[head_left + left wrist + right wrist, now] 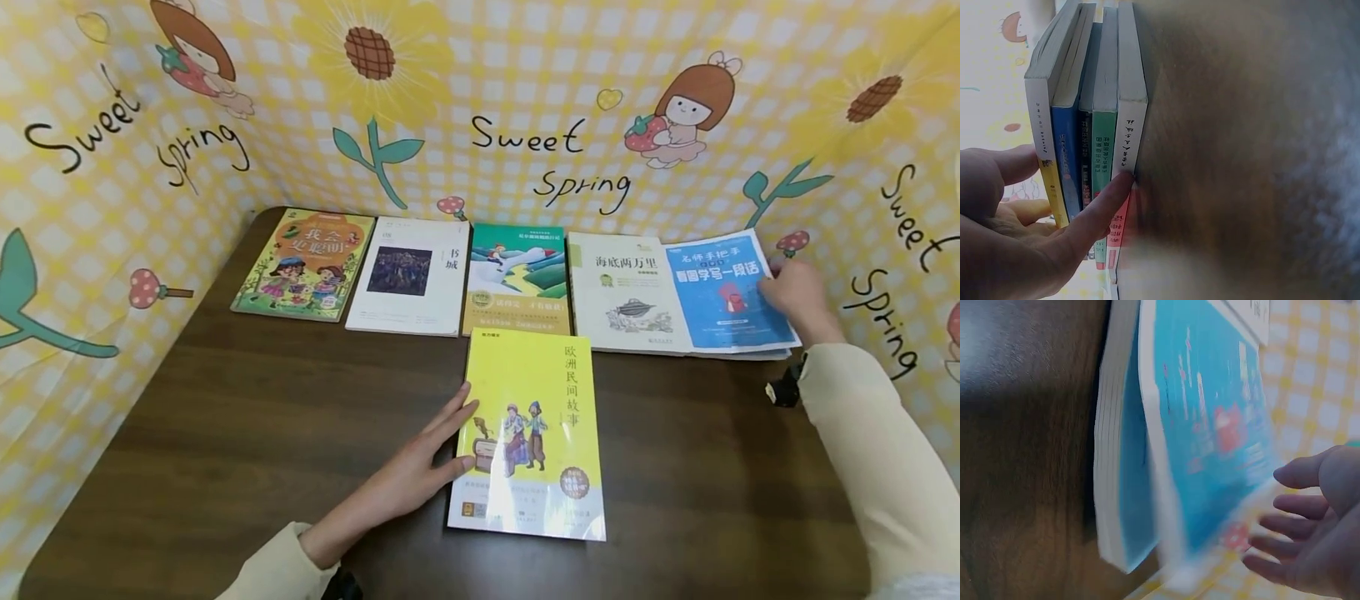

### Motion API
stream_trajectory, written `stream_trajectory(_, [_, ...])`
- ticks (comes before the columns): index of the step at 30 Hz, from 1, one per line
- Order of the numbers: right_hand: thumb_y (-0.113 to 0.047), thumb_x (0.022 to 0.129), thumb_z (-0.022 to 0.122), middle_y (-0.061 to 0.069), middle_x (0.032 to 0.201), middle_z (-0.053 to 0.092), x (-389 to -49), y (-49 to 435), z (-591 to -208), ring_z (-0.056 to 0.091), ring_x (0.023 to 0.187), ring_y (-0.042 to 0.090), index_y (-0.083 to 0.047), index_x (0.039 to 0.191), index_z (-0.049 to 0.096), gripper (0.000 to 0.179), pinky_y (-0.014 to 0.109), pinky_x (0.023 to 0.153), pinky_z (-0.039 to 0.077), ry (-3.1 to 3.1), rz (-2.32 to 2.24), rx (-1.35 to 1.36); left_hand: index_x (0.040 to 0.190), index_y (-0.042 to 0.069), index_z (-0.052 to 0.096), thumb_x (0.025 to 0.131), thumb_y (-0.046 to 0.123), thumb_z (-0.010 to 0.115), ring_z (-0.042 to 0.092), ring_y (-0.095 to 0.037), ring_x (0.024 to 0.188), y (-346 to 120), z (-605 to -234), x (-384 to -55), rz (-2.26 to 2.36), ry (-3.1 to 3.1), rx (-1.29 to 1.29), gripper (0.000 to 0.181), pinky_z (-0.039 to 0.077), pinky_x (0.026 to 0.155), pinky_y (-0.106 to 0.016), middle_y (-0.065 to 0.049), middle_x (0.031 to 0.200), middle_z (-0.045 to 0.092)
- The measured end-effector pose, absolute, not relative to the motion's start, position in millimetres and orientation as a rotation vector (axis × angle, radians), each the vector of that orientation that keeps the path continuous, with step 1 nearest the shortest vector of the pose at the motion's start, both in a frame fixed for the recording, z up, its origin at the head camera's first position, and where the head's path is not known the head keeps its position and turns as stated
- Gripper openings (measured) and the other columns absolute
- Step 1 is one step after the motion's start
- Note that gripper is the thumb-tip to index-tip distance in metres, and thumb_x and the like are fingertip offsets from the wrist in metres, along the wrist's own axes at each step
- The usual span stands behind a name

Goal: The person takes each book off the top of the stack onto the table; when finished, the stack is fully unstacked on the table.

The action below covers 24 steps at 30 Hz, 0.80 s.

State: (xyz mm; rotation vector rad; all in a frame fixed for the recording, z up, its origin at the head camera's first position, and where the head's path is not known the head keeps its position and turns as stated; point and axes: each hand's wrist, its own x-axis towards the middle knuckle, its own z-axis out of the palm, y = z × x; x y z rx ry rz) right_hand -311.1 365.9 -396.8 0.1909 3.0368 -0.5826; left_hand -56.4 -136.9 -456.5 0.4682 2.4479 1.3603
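Observation:
My left hand touches the left side of a stack of books, topped by a yellow book with two cartoon figures. In the left wrist view, its extended fingers lie against the spines of several stacked books. On the far right, my right hand is at the right edge of a thin blue book. The right wrist view shows this hand's fingers spread beside the blue book's blurred corner, which is raised above a thicker book beneath it.
Along the table's back edge lie a children's book, a white book, a green-topped book and a cream book. Behind them hangs a yellow checked cloth. Dark wooden table surrounds the stack.

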Motion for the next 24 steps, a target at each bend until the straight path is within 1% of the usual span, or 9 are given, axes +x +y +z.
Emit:
stream_trajectory(4, [-0.011, 0.095, 0.047, 0.041, 0.122, 0.046, -304.0, 343.0, -391.4, 0.045, 0.109, 0.053, 0.018, 0.131, 0.044, 0.046, 0.063, 0.093, 0.036, 3.116, -0.549, 0.100, 0.154, 0.019, 0.026, 0.096, 0.032, 0.060, 0.017, -0.028, 0.144, -137.3, -455.8, -57.3, 1.347, 2.459, 0.454, 0.069, 0.030, 0.107, -0.058, 0.008, 0.161, 0.004])
stream_trajectory(6, [-0.012, 0.095, 0.049, 0.039, 0.123, 0.048, -292.6, 327.7, -392.5, 0.047, 0.108, 0.054, 0.013, 0.130, 0.050, 0.043, 0.064, 0.088, 0.040, 3.161, -0.549, 0.025, 0.154, 0.018, 0.026, 0.096, 0.031, 0.060, 0.017, -0.028, 0.144, -137.5, -455.2, -57.0, 1.342, 2.458, 0.449, 0.069, 0.029, 0.107, -0.058, 0.008, 0.161, 0.004])
stream_trajectory(9, [-0.011, 0.094, 0.052, 0.035, 0.117, 0.054, -262.6, 295.6, -396.0, 0.053, 0.098, 0.051, 0.007, 0.125, 0.056, 0.036, 0.061, 0.074, 0.046, 3.213, -0.593, -0.144, 0.154, 0.017, 0.026, 0.096, 0.029, 0.061, 0.016, -0.029, 0.144, -137.2, -454.8, -56.2, 1.334, 2.458, 0.442, 0.069, 0.029, 0.107, -0.059, 0.007, 0.161, 0.004])
stream_trajectory(12, [-0.013, 0.096, 0.054, 0.029, 0.101, 0.064, -223.7, 256.7, -405.8, 0.060, 0.078, 0.042, 0.006, 0.117, 0.062, 0.029, 0.052, 0.058, 0.049, 3.232, -0.689, -0.374, 0.154, 0.017, 0.026, 0.095, 0.028, 0.061, 0.016, -0.029, 0.145, -136.7, -454.3, -55.7, 1.330, 2.458, 0.432, 0.069, 0.028, 0.107, -0.060, 0.007, 0.161, 0.004])
stream_trajectory(14, [-0.018, 0.098, 0.056, 0.025, 0.098, 0.067, -199.0, 230.5, -414.0, 0.064, 0.076, 0.038, 0.005, 0.116, 0.064, 0.030, 0.050, 0.059, 0.051, 3.185, -0.735, -0.472, 0.154, 0.017, 0.026, 0.095, 0.029, 0.061, 0.016, -0.028, 0.145, -136.1, -454.0, -56.1, 1.330, 2.462, 0.432, 0.069, 0.028, 0.107, -0.060, 0.008, 0.161, 0.004])
stream_trajectory(17, [-0.030, 0.099, 0.055, 0.017, 0.080, 0.067, -168.0, 197.6, -426.4, 0.062, 0.065, 0.030, 0.002, 0.119, 0.064, 0.039, 0.043, 0.054, 0.050, 3.072, -0.768, -0.473, 0.154, 0.018, 0.026, 0.095, 0.029, 0.062, 0.016, -0.028, 0.145, -135.8, -453.7, -57.3, 1.334, 2.471, 0.442, 0.069, 0.029, 0.106, -0.060, 0.008, 0.161, 0.004])
stream_trajectory(20, [-0.041, 0.099, 0.051, 0.006, 0.065, 0.056, -145.5, 174.8, -434.8, 0.053, 0.055, 0.019, -0.001, 0.119, 0.064, 0.047, 0.034, 0.048, 0.043, 2.950, -0.779, -0.369, 0.154, 0.017, 0.026, 0.095, 0.028, 0.062, 0.016, -0.028, 0.145, -134.8, -453.5, -58.5, 1.338, 2.474, 0.449, 0.069, 0.029, 0.106, -0.060, 0.008, 0.161, 0.003])
stream_trajectory(21, [-0.043, 0.099, 0.051, 0.002, 0.061, 0.052, -139.2, 169.2, -436.8, 0.048, 0.052, 0.016, -0.001, 0.118, 0.064, 0.048, 0.030, 0.047, 0.039, 2.900, -0.796, -0.328, 0.154, 0.017, 0.026, 0.095, 0.027, 0.062, 0.015, -0.028, 0.145, -134.4, -453.6, -58.7, 1.336, 2.474, 0.449, 0.069, 0.029, 0.106, -0.060, 0.008, 0.161, 0.003])
stream_trajectory(24, [-0.049, 0.097, 0.051, -0.002, 0.060, 0.052, -124.7, 158.1, -440.7, 0.049, 0.049, 0.012, -0.005, 0.113, 0.063, 0.048, 0.028, 0.047, 0.036, 2.799, -0.832, -0.249, 0.154, 0.017, 0.026, 0.095, 0.027, 0.062, 0.015, -0.027, 0.145, -133.3, -453.9, -59.4, 1.332, 2.469, 0.450, 0.069, 0.029, 0.107, -0.060, 0.008, 0.161, 0.003])
